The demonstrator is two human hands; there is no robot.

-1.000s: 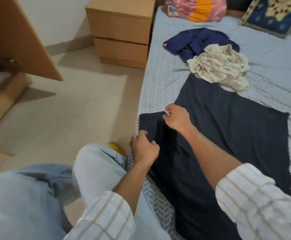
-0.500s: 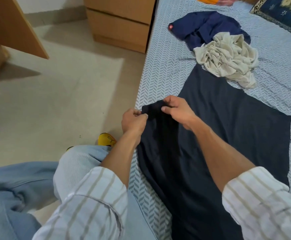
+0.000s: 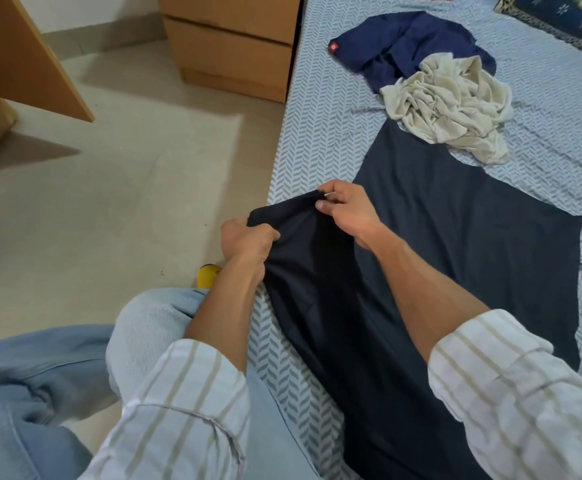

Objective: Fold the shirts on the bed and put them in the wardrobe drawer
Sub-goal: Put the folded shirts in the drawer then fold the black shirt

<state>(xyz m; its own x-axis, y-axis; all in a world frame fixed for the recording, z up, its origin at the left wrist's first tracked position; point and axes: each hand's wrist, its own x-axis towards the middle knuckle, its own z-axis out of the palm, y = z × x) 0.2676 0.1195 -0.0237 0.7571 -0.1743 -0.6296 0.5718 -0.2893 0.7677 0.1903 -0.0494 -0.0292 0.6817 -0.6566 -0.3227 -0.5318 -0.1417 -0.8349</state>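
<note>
Both forearms reach forward, striped sleeves rolled to below the elbow. Left hand [image 3: 246, 241]: fingers curled into a fist, knuckles up, gripping a bunched fabric edge. Right hand [image 3: 348, 211]: slightly further forward, thumb and fingers [image 3: 321, 204] pinching the same edge, wrist bent inward. The hands sit close together, not touching.

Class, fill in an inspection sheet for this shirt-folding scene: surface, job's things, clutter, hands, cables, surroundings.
Surface: bed with chevron-patterned sheet.
Job's things: dark navy shirt spread flat, one edge lifted; crumpled cream shirt; blue shirt behind it, unfolded.
Clutter: patterned cushion at bed's far end.
Hands: left hand and right hand both grip the navy shirt's edge.
Cables: nothing seen.
Surroundings: wooden drawer unit beside bed; tiled floor.
</note>
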